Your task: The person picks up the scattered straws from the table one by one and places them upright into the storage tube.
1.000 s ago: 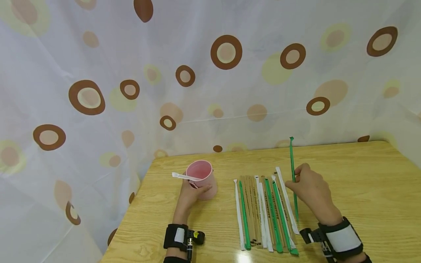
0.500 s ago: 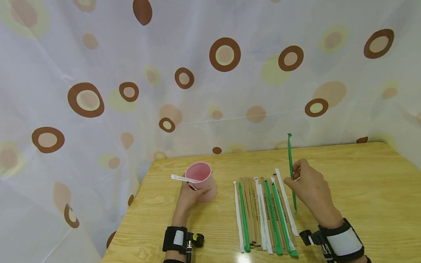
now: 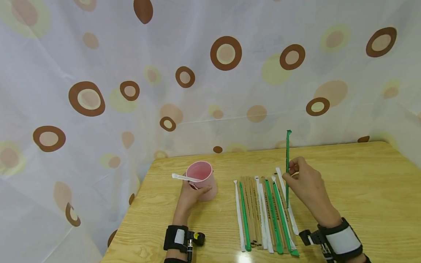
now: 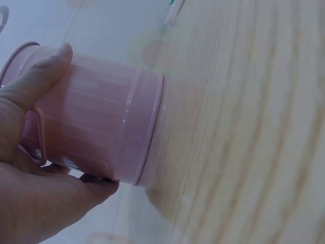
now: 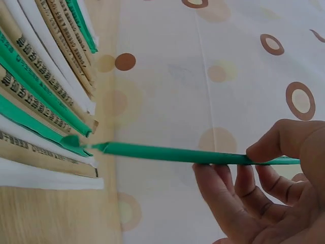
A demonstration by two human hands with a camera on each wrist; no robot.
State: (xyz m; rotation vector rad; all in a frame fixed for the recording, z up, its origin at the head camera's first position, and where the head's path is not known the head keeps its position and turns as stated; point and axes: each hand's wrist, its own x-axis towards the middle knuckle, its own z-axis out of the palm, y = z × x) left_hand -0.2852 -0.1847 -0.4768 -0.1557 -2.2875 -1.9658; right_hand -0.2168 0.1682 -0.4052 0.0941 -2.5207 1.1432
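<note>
While left hand (image 3: 190, 193), partly hidden, is gripping pink cup (image 4: 96, 114), seemingly to steady it, right hand (image 3: 306, 180) is pinching green straw (image 5: 162, 152) upright.

1. Table (image 3: 371, 182): yellowish wood, grain visible; far right corner rounded.
2. Cloth backdrop (image 3: 250, 22): whitish, hanging behind the table and along its left side; brown rings, tan and yellow-green spots (some overlapping).
3. Faint crease (image 3: 227, 118) running across the cloth, low down.
4. Bright glare (image 3: 244, 258) on tabletop, bottom of head view.

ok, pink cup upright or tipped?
Upright: the head view shows the pink cup opening upward, the left hand gripping its side.
</note>
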